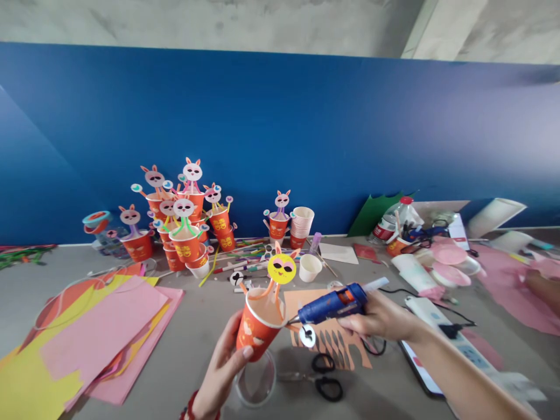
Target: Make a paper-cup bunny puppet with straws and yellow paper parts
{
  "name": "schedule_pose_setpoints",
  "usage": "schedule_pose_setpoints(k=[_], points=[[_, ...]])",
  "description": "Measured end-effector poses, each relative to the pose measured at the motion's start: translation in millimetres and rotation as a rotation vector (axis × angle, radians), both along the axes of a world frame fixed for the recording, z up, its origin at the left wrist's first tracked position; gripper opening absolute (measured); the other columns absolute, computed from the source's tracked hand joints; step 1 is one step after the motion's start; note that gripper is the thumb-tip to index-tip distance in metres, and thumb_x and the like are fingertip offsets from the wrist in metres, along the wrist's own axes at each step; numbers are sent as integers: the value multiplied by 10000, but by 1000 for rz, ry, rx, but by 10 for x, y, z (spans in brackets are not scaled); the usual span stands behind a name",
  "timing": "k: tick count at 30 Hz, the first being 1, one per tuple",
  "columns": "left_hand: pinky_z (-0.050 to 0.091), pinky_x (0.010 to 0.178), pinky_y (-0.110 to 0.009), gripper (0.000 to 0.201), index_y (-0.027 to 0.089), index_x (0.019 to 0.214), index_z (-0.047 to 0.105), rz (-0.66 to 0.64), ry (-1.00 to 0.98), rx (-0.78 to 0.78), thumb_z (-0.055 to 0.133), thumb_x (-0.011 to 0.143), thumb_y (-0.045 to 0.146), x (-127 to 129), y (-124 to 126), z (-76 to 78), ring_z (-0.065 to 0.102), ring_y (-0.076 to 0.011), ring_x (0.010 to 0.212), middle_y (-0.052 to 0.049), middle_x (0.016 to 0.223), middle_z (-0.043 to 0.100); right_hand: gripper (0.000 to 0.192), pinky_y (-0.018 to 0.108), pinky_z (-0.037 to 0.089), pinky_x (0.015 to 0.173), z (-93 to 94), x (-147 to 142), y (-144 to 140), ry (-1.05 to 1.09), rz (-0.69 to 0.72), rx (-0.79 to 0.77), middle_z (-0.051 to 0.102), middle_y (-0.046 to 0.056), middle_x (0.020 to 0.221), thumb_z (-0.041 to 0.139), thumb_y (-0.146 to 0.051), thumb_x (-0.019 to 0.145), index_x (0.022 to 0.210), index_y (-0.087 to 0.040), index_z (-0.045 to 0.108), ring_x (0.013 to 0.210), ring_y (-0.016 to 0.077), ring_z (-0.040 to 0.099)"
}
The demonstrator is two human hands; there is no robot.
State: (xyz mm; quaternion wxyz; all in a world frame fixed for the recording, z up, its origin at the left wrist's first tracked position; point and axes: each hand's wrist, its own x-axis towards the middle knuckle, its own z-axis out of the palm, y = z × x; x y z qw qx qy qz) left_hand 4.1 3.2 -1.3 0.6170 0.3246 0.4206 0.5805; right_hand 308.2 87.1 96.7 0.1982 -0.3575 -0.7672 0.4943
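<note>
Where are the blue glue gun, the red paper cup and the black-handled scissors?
Blue glue gun (332, 304), head view, barrel.
Red paper cup (258, 330), head view, outer wall.
Black-handled scissors (329, 387), head view, lower handle loop.

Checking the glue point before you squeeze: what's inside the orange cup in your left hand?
An orange pipe-cleaner stem rises out of the orange cup, carrying a yellow bunny face. The glue gun nozzle points at the rim. The cup's bottom, where the stem ends, is hidden by its wall.

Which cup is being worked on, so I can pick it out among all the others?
Start at the grey table under the blue wall. Near its front edge, the left hand holds a tilted orange cup. Unlike the rabbit cups grouped by the wall, it has a yellow face.
</note>
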Motion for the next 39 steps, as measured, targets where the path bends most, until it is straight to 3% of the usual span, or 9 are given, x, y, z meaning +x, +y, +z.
schedule_pose_setpoints(k=[4, 16, 20, 24, 30, 39], points=[[509, 999, -448, 572, 301, 1176, 706, 4, 9, -16, 839, 632, 419, -13, 6, -7, 599, -374, 1193, -46, 1252, 699, 186, 222, 378, 497, 17, -12, -18, -61, -78, -36, 545, -17, 546, 634, -325, 756, 676, -161, 594, 501, 119, 473], [539, 948, -427, 584, 270, 1137, 712, 114, 9, -5, 852, 592, 427, 121, -45, 105, 637, -364, 1131, -53, 1185, 729, 115, 197, 355, 473, 90, -41, -37, -60, -73, -46, 523, -38, 534, 595, -258, 718, 669, -160, 561, 482, 89, 440], [530, 967, -412, 571, 295, 1139, 707, 110, 33, 4, 846, 604, 435, 98, -45, 71, 621, -351, 1161, -44, 1215, 716, 137, 190, 375, 439, 111, -51, -49, -80, -80, -60, 574, -21, 528, 578, -259, 732, 639, -162, 552, 440, 89, 485], [532, 957, -396, 610, 248, 1180, 680, 99, 30, 31, 848, 614, 398, 75, -49, 19, 612, -356, 1175, -68, 1258, 693, 135, 177, 393, 411, 116, -47, -31, -110, -83, -111, 623, -4, 553, 580, -274, 742, 678, -156, 567, 413, 88, 514], [523, 965, -387, 590, 269, 1190, 669, 117, 58, 51, 843, 636, 371, 53, -57, -55, 590, -350, 1206, -75, 1316, 656, 123, 159, 396, 410, 120, -32, 10, -133, -87, -122, 626, -18, 555, 598, -273, 750, 761, -151, 603, 414, 79, 504], [532, 962, -386, 598, 247, 1204, 675, 111, 62, 85, 849, 641, 348, 40, -55, -73, 592, -365, 1197, -94, 1323, 647, 133, 154, 389, 396, 127, -9, 69, -132, -21, -103, 622, -14, 565, 591, -276, 769, 731, -149, 590, 428, 74, 494]])
